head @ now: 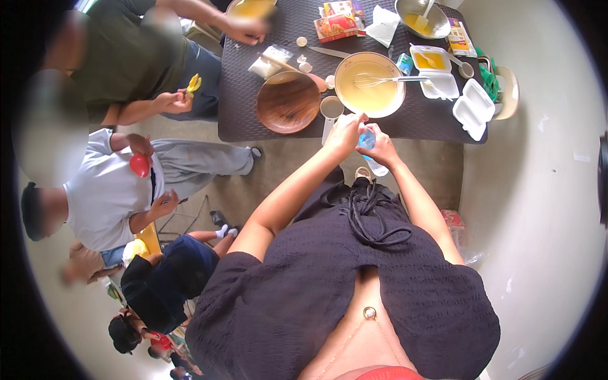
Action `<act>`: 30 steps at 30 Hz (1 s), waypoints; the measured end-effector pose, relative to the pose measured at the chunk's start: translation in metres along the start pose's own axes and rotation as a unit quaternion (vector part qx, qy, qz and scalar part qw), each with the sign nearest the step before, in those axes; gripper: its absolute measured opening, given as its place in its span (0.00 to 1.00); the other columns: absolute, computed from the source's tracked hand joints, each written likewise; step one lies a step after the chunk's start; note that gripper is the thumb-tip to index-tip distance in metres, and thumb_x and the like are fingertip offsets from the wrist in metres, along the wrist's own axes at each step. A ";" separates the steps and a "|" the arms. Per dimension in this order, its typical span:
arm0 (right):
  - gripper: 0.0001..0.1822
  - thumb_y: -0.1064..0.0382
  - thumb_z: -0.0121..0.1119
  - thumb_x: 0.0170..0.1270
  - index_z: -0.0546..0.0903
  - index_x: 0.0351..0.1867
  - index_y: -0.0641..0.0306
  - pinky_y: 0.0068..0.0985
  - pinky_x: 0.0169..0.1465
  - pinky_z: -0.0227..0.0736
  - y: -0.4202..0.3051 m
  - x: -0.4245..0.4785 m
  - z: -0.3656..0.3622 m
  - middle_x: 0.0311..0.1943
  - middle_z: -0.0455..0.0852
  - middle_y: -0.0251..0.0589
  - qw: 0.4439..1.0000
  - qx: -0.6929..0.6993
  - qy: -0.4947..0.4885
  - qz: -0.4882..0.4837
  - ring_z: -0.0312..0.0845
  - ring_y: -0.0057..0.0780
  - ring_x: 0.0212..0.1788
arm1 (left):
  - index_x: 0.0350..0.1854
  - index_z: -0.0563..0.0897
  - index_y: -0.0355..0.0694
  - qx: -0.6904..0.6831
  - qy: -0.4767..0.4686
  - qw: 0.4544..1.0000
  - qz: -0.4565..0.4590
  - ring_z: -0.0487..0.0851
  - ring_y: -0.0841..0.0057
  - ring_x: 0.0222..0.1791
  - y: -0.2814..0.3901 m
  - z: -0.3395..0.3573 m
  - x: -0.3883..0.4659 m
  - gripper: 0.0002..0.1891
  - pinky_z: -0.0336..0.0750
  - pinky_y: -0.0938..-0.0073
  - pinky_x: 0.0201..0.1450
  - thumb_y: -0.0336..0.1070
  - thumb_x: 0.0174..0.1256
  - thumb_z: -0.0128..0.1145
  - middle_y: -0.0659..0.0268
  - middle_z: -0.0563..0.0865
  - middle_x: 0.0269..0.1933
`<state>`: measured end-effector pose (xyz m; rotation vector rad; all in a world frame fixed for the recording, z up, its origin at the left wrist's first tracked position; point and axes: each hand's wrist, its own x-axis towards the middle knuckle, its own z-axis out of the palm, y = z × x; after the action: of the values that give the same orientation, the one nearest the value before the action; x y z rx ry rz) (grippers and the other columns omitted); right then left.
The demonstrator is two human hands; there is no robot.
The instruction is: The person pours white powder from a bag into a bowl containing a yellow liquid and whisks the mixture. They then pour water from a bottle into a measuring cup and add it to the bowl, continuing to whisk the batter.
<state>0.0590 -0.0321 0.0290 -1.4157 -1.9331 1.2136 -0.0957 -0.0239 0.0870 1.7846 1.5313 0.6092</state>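
Note:
My right hand (pixel 381 148) is wrapped around a clear plastic bottle (pixel 367 138) with a blue label, held tilted at the table's front edge. My left hand (pixel 348 134) is at the bottle's top end, its fingertips close together; whether it grips the cap is hidden. Just beyond my hands is a cream bowl (pixel 351 102) of pale yellow liquid, with a wire whisk (pixel 408 79) lying across it. A measuring cup (pixel 332 108) with a handle lies beside my left hand, next to a brown wooden bowl (pixel 288 102).
Foam containers (pixel 474 110), a metal bowl (pixel 437 23), food boxes (pixel 336 26), eggshells (pixel 305 67) and a knife (pixel 328 51) lie on the dark table (pixel 242 114). One person stands at its left side; another, holding a red balloon (pixel 139 165), is nearby. A wall is on the right.

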 end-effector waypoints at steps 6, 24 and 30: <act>0.35 0.51 0.71 0.39 0.70 0.49 0.63 0.34 0.51 0.71 -0.009 0.022 0.013 0.42 0.81 0.51 0.998 -0.002 -0.055 -0.030 0.78 0.45 0.47 | 0.42 0.81 0.42 0.021 -0.075 0.992 0.099 0.79 0.60 0.46 -0.039 -0.035 -0.003 0.12 0.74 0.63 0.48 0.30 0.53 0.57 0.58 0.79 0.47; 0.33 0.50 0.70 0.41 0.70 0.48 0.62 0.35 0.47 0.72 -0.035 0.046 0.039 0.40 0.81 0.52 0.992 -0.053 -0.085 -0.070 0.78 0.48 0.44 | 0.37 0.76 0.37 0.138 0.003 0.986 0.091 0.79 0.62 0.43 -0.068 -0.060 -0.019 0.17 0.74 0.65 0.44 0.48 0.60 0.54 0.57 0.79 0.38; 0.34 0.50 0.70 0.41 0.69 0.49 0.62 0.36 0.48 0.71 -0.037 0.049 0.041 0.41 0.81 0.52 0.991 -0.043 -0.082 -0.095 0.78 0.48 0.45 | 0.32 0.76 0.37 0.176 0.028 0.984 0.001 0.81 0.60 0.38 -0.060 -0.062 -0.018 0.17 0.75 0.63 0.39 0.50 0.61 0.52 0.55 0.81 0.34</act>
<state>-0.0105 -0.0058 0.0325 -1.1724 -2.2007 1.2027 -0.1842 -0.0258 0.0831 2.0432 1.7616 0.4091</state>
